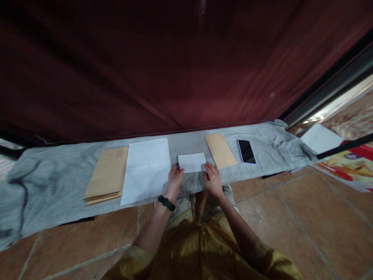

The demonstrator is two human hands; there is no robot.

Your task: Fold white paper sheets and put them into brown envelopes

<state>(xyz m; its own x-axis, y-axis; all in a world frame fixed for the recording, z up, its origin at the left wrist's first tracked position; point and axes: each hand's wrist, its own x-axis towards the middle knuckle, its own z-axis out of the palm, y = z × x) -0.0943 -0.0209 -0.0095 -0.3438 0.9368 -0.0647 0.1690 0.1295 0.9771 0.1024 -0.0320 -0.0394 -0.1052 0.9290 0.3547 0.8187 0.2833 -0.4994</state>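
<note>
A small white folded sheet of paper [191, 162] lies flat on the grey cloth in front of me. My left hand [175, 178] pinches its lower left corner between thumb and fingers. At its right edge rests my right hand [213, 179], fingers stretched out and touching the paper. Just left of my left hand is a stack of larger white sheets [147, 169]. A single brown envelope [220, 150] lies slanted to the right of my right hand. Farther left sits a pile of brown envelopes [107, 173].
A grey cloth [55, 179] covers the long narrow bench. On its right part lies a phone [246, 151] with a dark screen. A dark red curtain [180, 77] hangs behind the bench. At the right are a white sheet [321, 138] and a red and yellow printed box [349, 166].
</note>
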